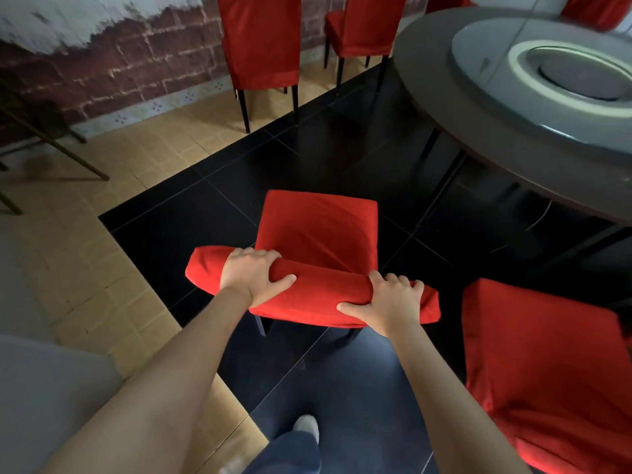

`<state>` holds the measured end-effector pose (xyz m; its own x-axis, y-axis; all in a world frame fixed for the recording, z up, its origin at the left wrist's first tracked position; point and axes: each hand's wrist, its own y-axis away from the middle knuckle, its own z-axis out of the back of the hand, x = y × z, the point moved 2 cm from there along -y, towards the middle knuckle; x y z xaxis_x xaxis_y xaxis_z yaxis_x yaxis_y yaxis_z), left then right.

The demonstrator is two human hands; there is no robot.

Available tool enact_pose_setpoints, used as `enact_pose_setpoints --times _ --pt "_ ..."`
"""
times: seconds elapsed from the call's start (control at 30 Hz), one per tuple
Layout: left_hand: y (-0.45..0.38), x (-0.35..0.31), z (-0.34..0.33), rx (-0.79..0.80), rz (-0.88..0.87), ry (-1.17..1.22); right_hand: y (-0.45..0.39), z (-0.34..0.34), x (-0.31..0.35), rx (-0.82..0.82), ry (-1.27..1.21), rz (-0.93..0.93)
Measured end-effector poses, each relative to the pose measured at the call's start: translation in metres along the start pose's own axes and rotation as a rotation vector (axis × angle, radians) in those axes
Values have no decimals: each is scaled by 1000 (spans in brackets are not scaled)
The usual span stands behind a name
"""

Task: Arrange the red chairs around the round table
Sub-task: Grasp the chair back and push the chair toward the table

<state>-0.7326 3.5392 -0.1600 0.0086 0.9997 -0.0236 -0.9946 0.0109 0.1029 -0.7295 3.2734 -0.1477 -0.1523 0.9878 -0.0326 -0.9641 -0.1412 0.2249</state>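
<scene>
Head view: red chair (318, 227) at the middle, standing on the black floor (191, 213), seat turned toward 12 o'clock. Left hand (251, 275) wrapped over the top of the chair back, fingers (260, 254) curled over the far side, thumb on the near side. Right hand (390, 301) doing the same farther along the chair back, fingers (398, 280) curled over it. Round bench (427, 80) at 2 o'clock, near the chair but not touching it. Second red chair (547, 364) at 4 o'clock, just beside the held one. Two more red chairs, one (263, 42) at 12 o'clock and one (362, 25) at 1 o'clock, by the brick wall (119, 63). Tan floor tiles (164, 142) at 10 o'clock.
</scene>
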Motion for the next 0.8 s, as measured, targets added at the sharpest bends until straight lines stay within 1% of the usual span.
enact_pose_setpoints --times 0.3,0.43,0.8 --pt "8 8 2 -4 -116 -8 33 -8 16 29 -47 -104" --pt "9 12 2 -13 -175 -45 45 -11 23 13 -63 -151" --pt "2 25 1 -20 -257 -45 49 -9 40 35 -69 -219"
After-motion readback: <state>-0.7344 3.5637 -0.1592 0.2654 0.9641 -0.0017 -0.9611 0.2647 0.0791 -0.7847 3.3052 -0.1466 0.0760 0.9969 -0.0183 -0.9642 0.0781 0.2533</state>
